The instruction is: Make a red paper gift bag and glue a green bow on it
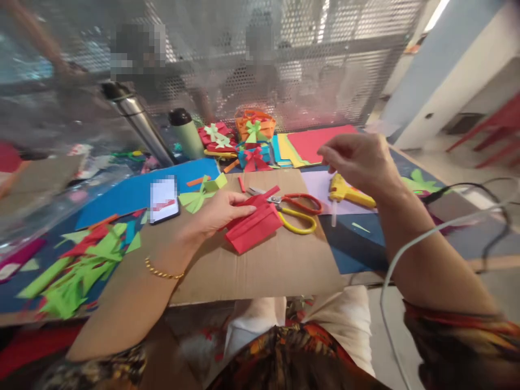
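Note:
My left hand [221, 211] pinches a folded red paper piece [255, 227] at its left side, over a cardboard sheet [260, 276]. Just behind the paper lie scissors [298, 222] with one orange and one yellow handle loop; the paper hides part of their blades. My right hand [357, 157] is raised to the right, fingers curled in toward the thumb; whether anything small is between them does not show. Below it a yellow glue gun [349, 192] rests on a pale lilac sheet [314, 187], its clear glue stick pointing toward me.
Green and red paper scraps [93, 260] lie at the left beside a phone [164, 200]. Small paper baskets with bows [254, 141], coloured sheets [320, 143], a green bottle [187, 135] and a steel flask [140, 124] stand behind. A white cable [430, 233] crosses my right forearm.

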